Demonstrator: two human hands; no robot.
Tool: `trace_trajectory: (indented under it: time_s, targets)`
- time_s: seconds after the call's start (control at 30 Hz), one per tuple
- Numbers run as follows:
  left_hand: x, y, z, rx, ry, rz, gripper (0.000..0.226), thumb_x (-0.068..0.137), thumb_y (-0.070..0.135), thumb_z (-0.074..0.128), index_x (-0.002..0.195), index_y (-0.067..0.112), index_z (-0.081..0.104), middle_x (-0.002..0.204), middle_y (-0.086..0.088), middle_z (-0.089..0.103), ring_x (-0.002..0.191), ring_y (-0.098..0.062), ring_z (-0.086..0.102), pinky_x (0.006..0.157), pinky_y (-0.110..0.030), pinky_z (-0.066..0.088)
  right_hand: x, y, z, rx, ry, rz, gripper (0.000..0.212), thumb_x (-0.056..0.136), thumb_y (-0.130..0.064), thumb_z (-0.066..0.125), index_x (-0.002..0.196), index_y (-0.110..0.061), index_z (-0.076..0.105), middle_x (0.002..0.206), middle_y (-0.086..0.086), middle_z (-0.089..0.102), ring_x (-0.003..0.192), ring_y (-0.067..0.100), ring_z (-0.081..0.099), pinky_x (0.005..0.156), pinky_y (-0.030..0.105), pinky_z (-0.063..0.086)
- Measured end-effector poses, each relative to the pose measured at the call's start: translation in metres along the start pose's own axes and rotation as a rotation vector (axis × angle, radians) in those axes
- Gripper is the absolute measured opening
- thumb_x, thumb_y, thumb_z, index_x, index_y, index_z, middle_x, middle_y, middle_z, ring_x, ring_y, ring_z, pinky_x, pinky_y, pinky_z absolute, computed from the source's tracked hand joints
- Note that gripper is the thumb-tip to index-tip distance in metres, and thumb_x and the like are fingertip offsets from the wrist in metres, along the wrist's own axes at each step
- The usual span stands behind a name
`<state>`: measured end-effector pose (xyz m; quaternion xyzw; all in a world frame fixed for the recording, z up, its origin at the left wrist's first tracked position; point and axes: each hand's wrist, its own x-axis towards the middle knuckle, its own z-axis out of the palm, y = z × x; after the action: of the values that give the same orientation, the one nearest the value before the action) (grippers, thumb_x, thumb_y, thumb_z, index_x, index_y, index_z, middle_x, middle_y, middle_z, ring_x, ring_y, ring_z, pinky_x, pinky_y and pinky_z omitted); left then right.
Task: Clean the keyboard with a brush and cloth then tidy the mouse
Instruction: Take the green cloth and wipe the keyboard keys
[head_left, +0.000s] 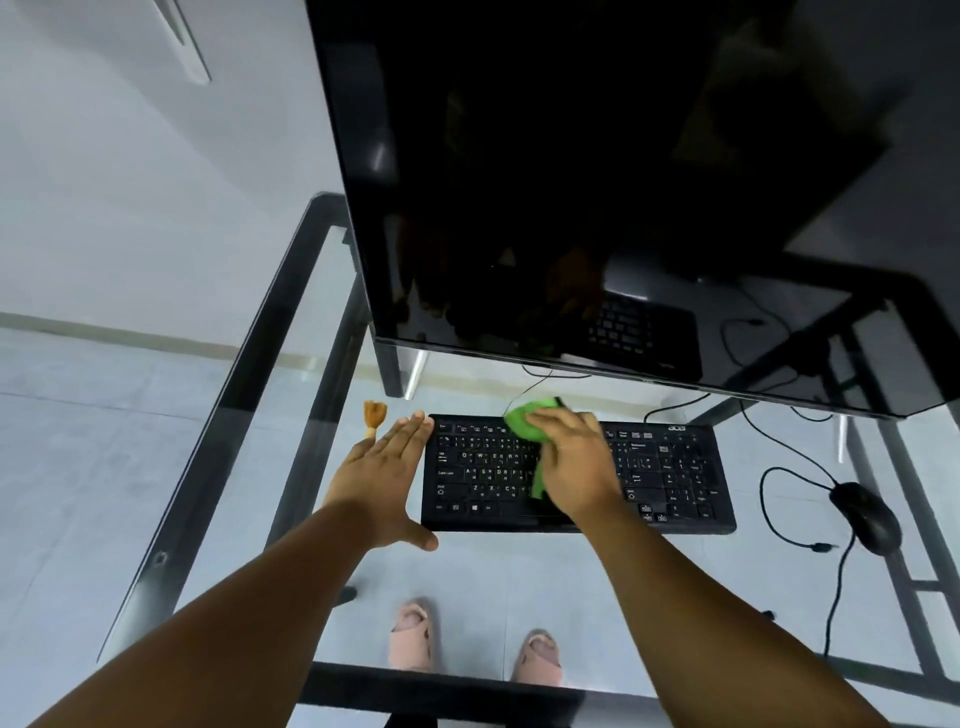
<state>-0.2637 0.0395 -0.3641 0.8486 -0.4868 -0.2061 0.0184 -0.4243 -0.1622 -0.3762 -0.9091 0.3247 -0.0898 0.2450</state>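
Note:
A black keyboard (670, 483) lies on the glass desk (467, 571) below the monitor. My right hand (574, 460) presses a green cloth (522, 418) onto the middle of the keys; the cloth shows above and left of the hand. My left hand (387, 473) lies flat with straight fingers against the keyboard's left edge, thumb at its front corner. A small brush (374, 415) with tan bristles lies just left of the keyboard, beyond my left fingertips. A black wired mouse (865, 514) sits right of the keyboard.
A large dark monitor (597, 182) hangs over the back of the desk. The mouse cable (779, 499) loops between keyboard and mouse. The desk's black frame (291, 415) runs along the left side and front. Two feet in slippers (413, 631) show through the glass.

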Motion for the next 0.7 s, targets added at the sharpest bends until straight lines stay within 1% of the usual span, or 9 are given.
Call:
trace_trajectory:
  time_s: [0.07, 0.13, 0.2, 0.27, 0.37, 0.43, 0.53, 0.6, 0.7]
  targets:
    - [0.000, -0.001, -0.001, 0.010, -0.006, -0.001, 0.141, 0.058, 0.072, 0.074, 0.152, 0.022, -0.018, 0.161, 0.007, -0.017, 0.148, -0.010, -0.010, 0.118, -0.032, -0.002, 0.002, 0.002, 0.002, -0.010, 0.073, 0.089, 0.044, 0.089, 0.000, 0.052, 0.125, -0.022, 0.065, 0.127, -0.011, 0.060, 0.112, 0.016, 0.044, 0.102, 0.039, 0.045]
    - [-0.001, -0.001, -0.001, 0.016, -0.013, -0.001, 0.141, 0.058, 0.072, 0.074, 0.152, 0.021, -0.018, 0.161, 0.007, -0.017, 0.148, -0.010, -0.010, 0.118, -0.032, -0.001, 0.002, -0.009, 0.008, -0.037, 0.079, 0.074, 0.045, 0.088, -0.001, 0.054, 0.126, -0.022, 0.065, 0.128, -0.009, 0.060, 0.112, 0.020, 0.046, 0.101, 0.039, 0.046]
    - [-0.001, -0.001, -0.002, 0.025, -0.021, -0.008, 0.141, 0.058, 0.072, 0.074, 0.152, 0.021, -0.018, 0.161, 0.007, -0.017, 0.148, -0.010, -0.010, 0.119, -0.032, -0.001, -0.003, -0.019, 0.014, -0.021, 0.018, -0.042, 0.048, 0.086, 0.000, 0.057, 0.126, -0.024, 0.064, 0.131, -0.007, 0.059, 0.111, 0.021, 0.047, 0.102, 0.037, 0.045]
    - [0.000, 0.000, -0.002, 0.033, -0.030, -0.016, 0.142, 0.057, 0.072, 0.074, 0.152, 0.020, -0.018, 0.161, 0.007, -0.017, 0.148, -0.010, -0.010, 0.120, -0.032, 0.000, -0.015, -0.020, 0.015, -0.001, -0.094, -0.215, 0.052, 0.083, 0.002, 0.058, 0.126, -0.027, 0.064, 0.134, -0.008, 0.058, 0.113, 0.022, 0.047, 0.102, 0.036, 0.044]
    - [0.000, 0.001, -0.002, 0.044, -0.047, -0.031, 0.143, 0.057, 0.073, 0.074, 0.151, 0.021, -0.020, 0.160, 0.007, -0.019, 0.148, -0.010, -0.012, 0.120, -0.033, 0.000, -0.037, -0.001, 0.007, -0.008, -0.217, -0.406, 0.056, 0.079, 0.005, 0.056, 0.121, -0.029, 0.067, 0.133, -0.011, 0.059, 0.111, 0.019, 0.047, 0.097, 0.031, 0.044]
    - [0.000, 0.004, -0.003, 0.051, -0.055, -0.043, 0.143, 0.057, 0.071, 0.075, 0.151, 0.021, -0.020, 0.160, 0.007, -0.020, 0.148, -0.010, -0.013, 0.120, -0.033, 0.002, -0.047, 0.022, -0.004, 0.005, -0.167, -0.384, 0.055, 0.076, 0.006, 0.057, 0.117, -0.028, 0.070, 0.130, -0.011, 0.061, 0.110, 0.018, 0.048, 0.096, 0.032, 0.047]
    - [-0.001, 0.007, -0.006, 0.070, -0.068, -0.063, 0.143, 0.057, 0.070, 0.076, 0.151, 0.020, -0.020, 0.160, 0.006, -0.020, 0.148, -0.012, -0.013, 0.120, -0.034, 0.002, -0.050, 0.048, -0.015, -0.001, 0.018, -0.198, 0.054, 0.075, 0.009, 0.060, 0.118, -0.024, 0.070, 0.127, -0.006, 0.063, 0.108, 0.022, 0.051, 0.094, 0.040, 0.052]
    - [-0.002, 0.010, -0.007, 0.088, -0.078, -0.076, 0.142, 0.057, 0.074, 0.073, 0.151, 0.019, -0.019, 0.161, 0.004, -0.019, 0.148, -0.014, -0.012, 0.120, -0.035, 0.003, -0.051, 0.046, -0.013, -0.022, 0.095, -0.098, 0.054, 0.075, 0.009, 0.060, 0.119, -0.022, 0.070, 0.127, -0.002, 0.063, 0.107, 0.026, 0.052, 0.094, 0.040, 0.051]
    - [-0.003, 0.012, -0.005, 0.057, -0.054, -0.099, 0.140, 0.053, 0.088, 0.058, 0.153, 0.022, -0.015, 0.162, 0.004, -0.015, 0.149, -0.015, -0.009, 0.121, -0.039, 0.006, -0.061, 0.034, -0.007, -0.028, 0.021, -0.173, 0.053, 0.075, 0.003, 0.057, 0.119, -0.025, 0.069, 0.128, -0.005, 0.062, 0.108, 0.026, 0.052, 0.095, 0.038, 0.050]
